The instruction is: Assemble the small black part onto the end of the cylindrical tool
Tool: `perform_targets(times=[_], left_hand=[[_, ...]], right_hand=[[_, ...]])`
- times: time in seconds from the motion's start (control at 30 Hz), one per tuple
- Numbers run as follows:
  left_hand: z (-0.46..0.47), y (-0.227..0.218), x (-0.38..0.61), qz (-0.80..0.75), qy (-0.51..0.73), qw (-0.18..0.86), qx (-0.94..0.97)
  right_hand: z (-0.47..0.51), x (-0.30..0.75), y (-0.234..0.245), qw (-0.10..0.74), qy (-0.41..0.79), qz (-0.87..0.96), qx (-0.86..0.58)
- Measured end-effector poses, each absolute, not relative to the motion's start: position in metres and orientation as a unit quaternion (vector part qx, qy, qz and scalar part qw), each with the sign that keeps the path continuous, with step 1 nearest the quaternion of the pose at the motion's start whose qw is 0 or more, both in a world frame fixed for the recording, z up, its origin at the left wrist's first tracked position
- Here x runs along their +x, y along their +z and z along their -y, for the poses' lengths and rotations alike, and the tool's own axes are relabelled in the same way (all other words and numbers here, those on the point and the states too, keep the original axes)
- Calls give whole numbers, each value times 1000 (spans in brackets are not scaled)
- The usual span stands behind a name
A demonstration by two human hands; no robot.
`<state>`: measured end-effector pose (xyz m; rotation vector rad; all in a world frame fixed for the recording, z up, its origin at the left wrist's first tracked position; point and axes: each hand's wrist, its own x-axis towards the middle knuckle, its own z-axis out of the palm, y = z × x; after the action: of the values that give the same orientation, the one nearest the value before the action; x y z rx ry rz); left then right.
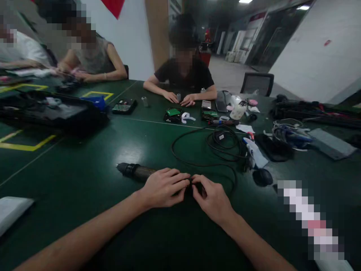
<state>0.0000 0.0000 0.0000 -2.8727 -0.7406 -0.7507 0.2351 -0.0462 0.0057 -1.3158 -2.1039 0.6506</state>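
A dark electric screwdriver (140, 172) lies on the green table, its tip pointing left. My left hand (166, 188) wraps over the rear part of it, fingers closed. Close against it, my right hand (213, 197) pinches a small black piece at the screwdriver's tail end, probably where the cord joins; the fingers hide most of it. A black cable (203, 165) loops across the table beyond my hands and curves down behind my right hand.
Sunglasses (262, 177), a black pouch (275, 147) and a grey box (332, 143) sit to the right. Opposite, a person (184, 75) works near green circuit boards (173, 112). A black tray (53, 113) stands at left; a white object (14, 211) lies near the left edge.
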Motion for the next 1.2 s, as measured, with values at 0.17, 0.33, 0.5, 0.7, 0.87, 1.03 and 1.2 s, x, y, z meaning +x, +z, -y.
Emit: perform_targets(times=[0.17,0.33,0.5,0.7,0.87,1.03,1.2], left_hand=[[0,1,1,254,-243,53,-935],[0,3,0,246,-241,49,-938],[0,5,1,260,-228,50,-937],[0,4,0,246,-234,52,-939],[0,4,0,258,-232,48,-937],[0,5,0,244,-230,49,-941],[-1,4,1,249,-226,50,-940]], right_hand=[[46,234,9,284,230,791,-490],[46,235,11,282,231,793,-488],[46,235,11,281,229,793,-489],[46,235,11,284,232,794,-486],[46,235,11,285,227,796,-483],[46,235,10,287,229,793,-486],[46,235,10,287,223,797,-483]])
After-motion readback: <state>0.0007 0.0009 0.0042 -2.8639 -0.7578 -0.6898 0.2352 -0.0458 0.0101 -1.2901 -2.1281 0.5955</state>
